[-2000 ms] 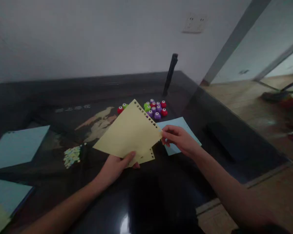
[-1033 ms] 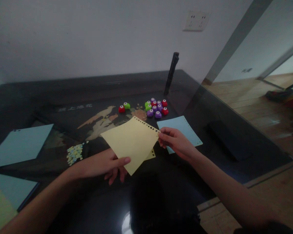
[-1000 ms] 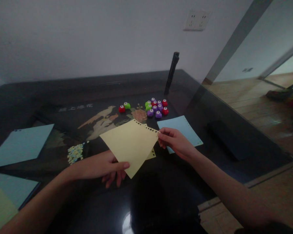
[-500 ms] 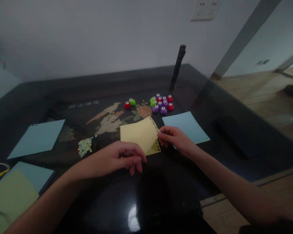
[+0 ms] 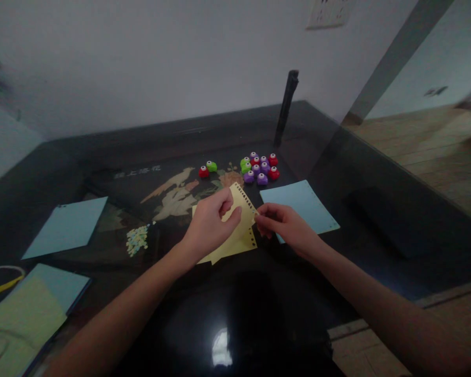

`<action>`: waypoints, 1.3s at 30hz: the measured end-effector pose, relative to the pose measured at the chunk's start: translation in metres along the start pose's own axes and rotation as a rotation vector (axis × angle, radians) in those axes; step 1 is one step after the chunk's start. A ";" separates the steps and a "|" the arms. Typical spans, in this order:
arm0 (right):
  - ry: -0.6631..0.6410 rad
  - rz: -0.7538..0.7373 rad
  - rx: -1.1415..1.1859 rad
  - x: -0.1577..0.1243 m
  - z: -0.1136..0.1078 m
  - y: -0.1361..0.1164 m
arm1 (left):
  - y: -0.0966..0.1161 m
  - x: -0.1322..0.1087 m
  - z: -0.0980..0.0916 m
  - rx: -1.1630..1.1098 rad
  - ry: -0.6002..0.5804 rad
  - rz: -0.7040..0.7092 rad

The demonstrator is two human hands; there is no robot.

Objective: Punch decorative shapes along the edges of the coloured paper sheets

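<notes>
At its right edge, beside a row of punched holes, the upper yellow sheet of paper (image 5: 241, 201) is pinched between the thumb and fingers of my right hand (image 5: 282, 222). This sheet is slightly lifted and turned over a second yellow sheet (image 5: 243, 241), whose holes show below it. My left hand (image 5: 212, 222) is over the left part of the yellow paper, fingers curled and thumb held apart, nothing visible between them. Whether it touches the paper is hard to see. Just right of the yellow paper, partly behind my right hand, lies a blue sheet (image 5: 302, 201).
Eye-topped toy pieces in purple, red and green (image 5: 259, 167) cluster behind the sheets; a red and a green one (image 5: 207, 168) stand apart. Paper dots (image 5: 137, 240) are heaped left. Farther left lie a blue sheet (image 5: 68, 225) and stacked yellow and blue paper (image 5: 27, 319). A dark post (image 5: 286, 107) rises behind.
My left hand has moved up and forward from the near edge onto the yellow paper. The upper yellow sheet has tilted a little, while my right hand keeps its pinch.
</notes>
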State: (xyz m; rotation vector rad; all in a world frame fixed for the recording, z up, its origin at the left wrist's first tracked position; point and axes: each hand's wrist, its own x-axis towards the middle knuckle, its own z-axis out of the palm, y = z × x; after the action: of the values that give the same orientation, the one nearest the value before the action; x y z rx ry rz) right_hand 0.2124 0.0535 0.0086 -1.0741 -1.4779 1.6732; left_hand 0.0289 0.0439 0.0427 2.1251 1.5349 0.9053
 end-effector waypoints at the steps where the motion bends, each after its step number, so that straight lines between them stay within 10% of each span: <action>1: -0.002 -0.004 -0.005 0.000 0.000 0.000 | 0.000 -0.001 0.000 -0.017 0.000 -0.023; 9: -0.017 -0.024 -0.039 -0.001 0.000 0.000 | 0.003 -0.002 0.007 -0.054 -0.347 -0.040; 39: 0.035 -0.136 -0.386 -0.004 0.001 -0.001 | -0.001 -0.005 0.008 -0.027 -0.368 0.010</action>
State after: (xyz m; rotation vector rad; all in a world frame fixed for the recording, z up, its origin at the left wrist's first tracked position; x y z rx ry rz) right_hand 0.2132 0.0494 0.0101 -1.1633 -1.8547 1.2995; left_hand 0.0321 0.0400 0.0348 2.1349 1.3166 0.4962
